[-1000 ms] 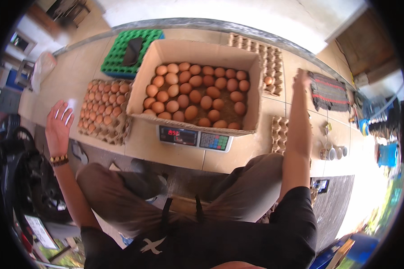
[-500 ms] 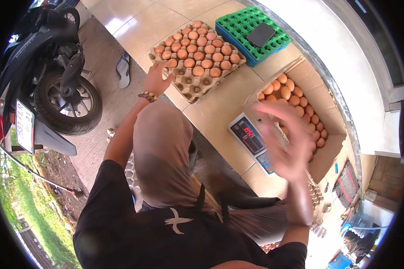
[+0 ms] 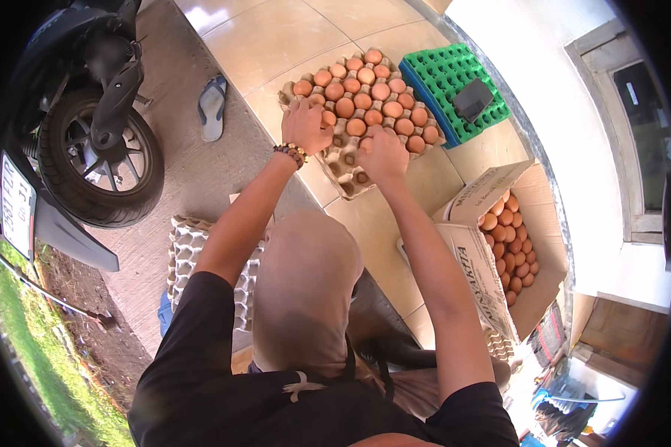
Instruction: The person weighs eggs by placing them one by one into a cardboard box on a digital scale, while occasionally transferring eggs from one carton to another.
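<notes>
A brown pulp egg tray (image 3: 348,181) lies on the tiles in front of me, mostly filled with brown eggs (image 3: 344,108); its near cups hold none. My left hand (image 3: 306,127) is closed over the tray's left edge, its fingers curled beside an egg (image 3: 328,118). What lies under its palm is hidden. My right hand (image 3: 385,158) reaches down to the tray's near part, fingertips closed round a brown egg (image 3: 365,145). To the right stands an open cardboard box (image 3: 479,261) with many loose eggs (image 3: 510,237) inside.
Green and blue plastic egg trays (image 3: 441,67) are stacked behind, a dark phone-like object (image 3: 473,100) on top. Empty pulp trays (image 3: 185,257) lie by my left leg. A sandal (image 3: 212,108) and a motorbike wheel (image 3: 104,164) are at left. My right forearm mostly hides the scale.
My right hand has moved from over the scale and box, where it was blurred, to the pulp tray with an egg. My left hand stays at the tray's left edge. The view has shifted.
</notes>
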{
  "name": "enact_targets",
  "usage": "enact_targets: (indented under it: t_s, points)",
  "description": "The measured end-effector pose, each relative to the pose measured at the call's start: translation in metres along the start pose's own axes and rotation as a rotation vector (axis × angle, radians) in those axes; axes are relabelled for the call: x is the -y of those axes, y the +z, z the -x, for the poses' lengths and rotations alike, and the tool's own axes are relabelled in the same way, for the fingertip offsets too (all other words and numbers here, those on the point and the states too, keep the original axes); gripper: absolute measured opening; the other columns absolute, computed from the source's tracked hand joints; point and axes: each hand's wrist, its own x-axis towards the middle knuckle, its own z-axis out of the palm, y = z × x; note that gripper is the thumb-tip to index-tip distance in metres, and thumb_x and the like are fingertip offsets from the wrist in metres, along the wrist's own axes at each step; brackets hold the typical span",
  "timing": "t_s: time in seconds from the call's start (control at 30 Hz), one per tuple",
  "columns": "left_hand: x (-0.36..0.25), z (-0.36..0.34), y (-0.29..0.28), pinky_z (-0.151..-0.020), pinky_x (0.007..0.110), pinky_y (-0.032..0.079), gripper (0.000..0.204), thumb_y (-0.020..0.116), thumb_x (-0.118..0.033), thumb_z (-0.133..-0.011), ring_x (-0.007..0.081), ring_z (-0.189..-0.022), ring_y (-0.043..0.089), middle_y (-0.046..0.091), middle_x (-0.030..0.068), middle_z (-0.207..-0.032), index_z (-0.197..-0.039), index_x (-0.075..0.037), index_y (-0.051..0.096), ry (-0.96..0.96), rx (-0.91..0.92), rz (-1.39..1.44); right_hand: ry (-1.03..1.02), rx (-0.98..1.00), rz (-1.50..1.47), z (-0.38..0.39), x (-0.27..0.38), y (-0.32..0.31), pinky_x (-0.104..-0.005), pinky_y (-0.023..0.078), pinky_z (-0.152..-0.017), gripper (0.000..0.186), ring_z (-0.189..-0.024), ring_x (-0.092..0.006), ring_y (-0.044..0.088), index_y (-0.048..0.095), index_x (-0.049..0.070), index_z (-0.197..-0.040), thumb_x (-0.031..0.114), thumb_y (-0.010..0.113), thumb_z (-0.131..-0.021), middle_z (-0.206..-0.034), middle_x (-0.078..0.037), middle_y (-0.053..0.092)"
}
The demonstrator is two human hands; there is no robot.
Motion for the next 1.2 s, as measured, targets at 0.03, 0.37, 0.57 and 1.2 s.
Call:
enact_targets:
  t_s: [0.03, 0.37, 0.57, 1.2]
  points:
    - [-0.005, -0.001, -0.002, -0.089, 0.041, 0.046, 0.035, 0.071, -0.032, -0.075, 0.0282, -0.106, 0.057, 0.061, 0.0131, -0.110, -0.099, -0.006, 0.070, -0.011, 0.046, 0.050, -0.055, -0.063, -0.029, -0.001, -0.013, 0.002, -0.0407, 0.054, -0.071, 0.034, -0.090, -0.0307, 0.066, 0.060, 0.006, -0.102, 0.015, 0.071, -0.071, -0.098, -0.013, 0.064]
    - [0.089, 0.006, -0.057, -0.102, 0.032, 0.051, 0.056, 0.059, -0.018, -0.094, 0.0253, -0.117, 0.056, 0.055, 0.0188, -0.126, -0.137, 0.010, 0.037, -0.499, 0.304, 2.095, 0.417, 0.127, -1.737, -0.022, -0.042, -0.023, -0.0262, 0.048, -0.064, 0.026, -0.078, -0.0126, 0.060, 0.063, 0.006, -0.104, 0.025, 0.062, -0.086, -0.095, -0.002, 0.061]
    - [0.088, -0.019, -0.051, -0.079, 0.031, 0.057, 0.032, 0.060, -0.016, -0.092, 0.0232, -0.099, 0.065, 0.065, 0.0136, -0.107, -0.119, 0.002, 0.060, -0.595, 0.224, 1.444, 0.166, 0.220, -0.140, -0.044, 0.014, 0.001, -0.0386, 0.055, -0.074, 0.038, -0.091, -0.0260, 0.068, 0.061, 0.006, -0.102, 0.030, 0.073, -0.075, -0.105, -0.011, 0.065]
    - [0.042, -0.072, 0.003, -0.074, 0.052, 0.054, 0.037, 0.066, -0.039, -0.080, 0.0394, -0.081, 0.069, 0.069, 0.0249, -0.085, -0.090, -0.003, 0.067, 0.126, 0.143, -0.145, 0.049, 0.269, -1.498, 0.158, -0.047, -0.151, -0.0271, 0.051, -0.053, 0.040, -0.067, -0.0145, 0.061, 0.065, -0.002, -0.095, 0.037, 0.059, -0.085, -0.084, -0.007, 0.064]
